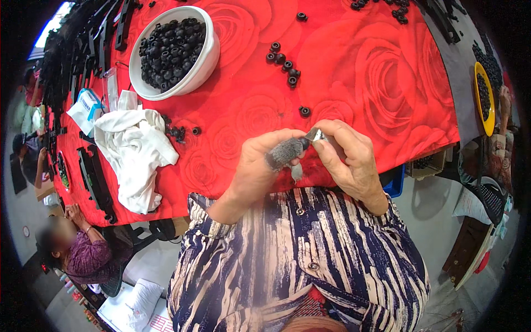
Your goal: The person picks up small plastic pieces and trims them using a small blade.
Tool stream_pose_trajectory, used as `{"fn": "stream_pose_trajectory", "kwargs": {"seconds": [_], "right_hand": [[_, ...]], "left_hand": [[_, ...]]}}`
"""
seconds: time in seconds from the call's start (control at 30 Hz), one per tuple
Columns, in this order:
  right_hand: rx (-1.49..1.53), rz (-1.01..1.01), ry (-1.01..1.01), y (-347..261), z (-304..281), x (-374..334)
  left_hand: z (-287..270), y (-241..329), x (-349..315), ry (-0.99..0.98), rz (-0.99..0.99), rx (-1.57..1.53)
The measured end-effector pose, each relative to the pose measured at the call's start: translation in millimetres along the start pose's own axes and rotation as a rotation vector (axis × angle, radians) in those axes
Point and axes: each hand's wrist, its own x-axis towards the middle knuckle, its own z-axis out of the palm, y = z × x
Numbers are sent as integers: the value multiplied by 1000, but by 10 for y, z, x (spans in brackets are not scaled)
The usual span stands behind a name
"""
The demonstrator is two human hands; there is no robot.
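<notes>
Close in front of me, my left hand (251,166) is closed on a small black part (305,142). A grey, fuzzy cover (284,154) wraps a digit of that hand, with a pale grey scrap (297,172) hanging under it. My right hand (351,163) pinches a small, shiny flat piece (319,134) like a blade between thumb and fingers. Its tip meets or nearly meets the black part; contact is too small to tell. Just beyond the hands lies one loose black round part (305,112). Several more black round parts (287,66) are scattered farther off.
A white bowl (212,55) heaped with black parts stands far left. Nearer lie a crumpled white cloth (135,157) and a blue-white packet (87,110). Long black strips (95,180) line the left of the red cloth-covered table (381,72). Another person (88,252) sits at left.
</notes>
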Motion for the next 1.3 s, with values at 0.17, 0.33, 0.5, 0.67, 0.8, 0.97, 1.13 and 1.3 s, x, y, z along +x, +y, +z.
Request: {"fn": "stream_pose_trajectory", "kwargs": {"seconds": [0.17, 0.33, 0.5, 0.67, 0.8, 0.97, 1.13, 1.3], "right_hand": [[18, -25, 3, 15, 14, -3], [26, -25, -46, 22, -4, 19], [28, -98, -12, 55, 15, 34], [49, -81, -76, 88, -20, 35], [116, -67, -117, 112, -30, 33], [84, -147, -71, 118, 13, 74], [34, -122, -81, 144, 3, 57], [29, -147, -86, 141, 6, 81]], "left_hand": [[50, 52, -23, -16, -16, 44], [37, 64, -11, -53, 35, 137], [41, 72, 1, -85, 63, 159], [25, 53, -9, -77, 68, 179], [24, 58, -7, -96, 48, 159], [11, 54, -18, -66, 68, 159], [14, 59, -12, -48, 38, 141], [28, 71, -18, -37, 33, 155]]}}
